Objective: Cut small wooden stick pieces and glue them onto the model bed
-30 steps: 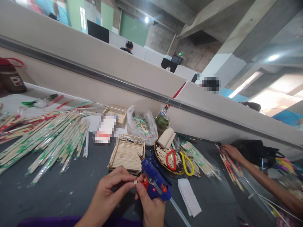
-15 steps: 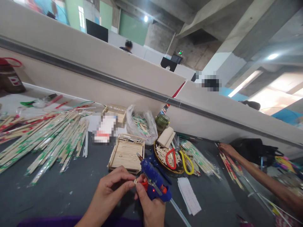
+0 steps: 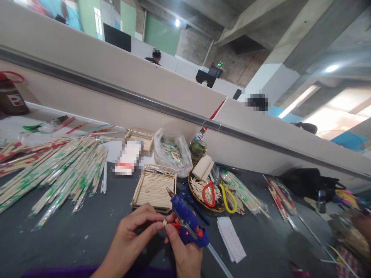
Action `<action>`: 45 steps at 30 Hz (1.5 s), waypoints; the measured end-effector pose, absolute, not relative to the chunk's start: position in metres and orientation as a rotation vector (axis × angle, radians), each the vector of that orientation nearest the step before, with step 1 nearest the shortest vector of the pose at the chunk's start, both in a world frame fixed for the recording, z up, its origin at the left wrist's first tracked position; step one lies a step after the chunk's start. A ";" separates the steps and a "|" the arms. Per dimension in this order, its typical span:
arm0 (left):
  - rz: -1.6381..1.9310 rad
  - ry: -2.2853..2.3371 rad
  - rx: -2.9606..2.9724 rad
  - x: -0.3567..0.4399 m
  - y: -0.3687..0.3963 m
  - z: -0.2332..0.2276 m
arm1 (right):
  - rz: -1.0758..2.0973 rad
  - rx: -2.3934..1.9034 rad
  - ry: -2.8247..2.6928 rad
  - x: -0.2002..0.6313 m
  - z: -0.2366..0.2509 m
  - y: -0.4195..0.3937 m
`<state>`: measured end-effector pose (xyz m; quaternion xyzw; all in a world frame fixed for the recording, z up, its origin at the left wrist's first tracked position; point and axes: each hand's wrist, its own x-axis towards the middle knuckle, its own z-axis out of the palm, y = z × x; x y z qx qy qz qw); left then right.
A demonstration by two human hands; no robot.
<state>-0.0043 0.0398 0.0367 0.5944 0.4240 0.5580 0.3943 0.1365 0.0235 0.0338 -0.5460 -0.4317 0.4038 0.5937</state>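
Observation:
My right hand (image 3: 185, 253) grips a blue hot glue gun (image 3: 188, 224) with a red trigger, its metal nozzle pointing up and left and a clear glue stick trailing from its back. My left hand (image 3: 133, 231) pinches a small pale wooden piece (image 3: 164, 222) between thumb and fingertips, right against my right thumb. Just beyond both hands, a tray built of wooden sticks (image 3: 154, 187) rests on the dark table (image 3: 87, 239).
Wrapped chopsticks (image 3: 58, 173) lie piled at the left. A plastic bag (image 3: 173, 152), a basket of sticks with red and yellow scissors (image 3: 216, 193), folded paper (image 3: 232, 239) and more chopsticks (image 3: 278, 199) sit right. A grey partition (image 3: 145, 92) backs the table.
Another person's arm that reached toward the chopsticks at the right has pulled out of view. My hands stay almost still with the glue gun and the wooden piece.

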 end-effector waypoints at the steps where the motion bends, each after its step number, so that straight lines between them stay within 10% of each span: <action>1: 1.418 1.083 1.504 -0.004 0.040 0.037 | 0.942 -1.275 -0.997 0.136 0.034 0.023; 45: 1.454 1.100 1.554 -0.005 0.041 0.038 | 1.006 -1.222 -0.999 0.136 0.034 0.024</action>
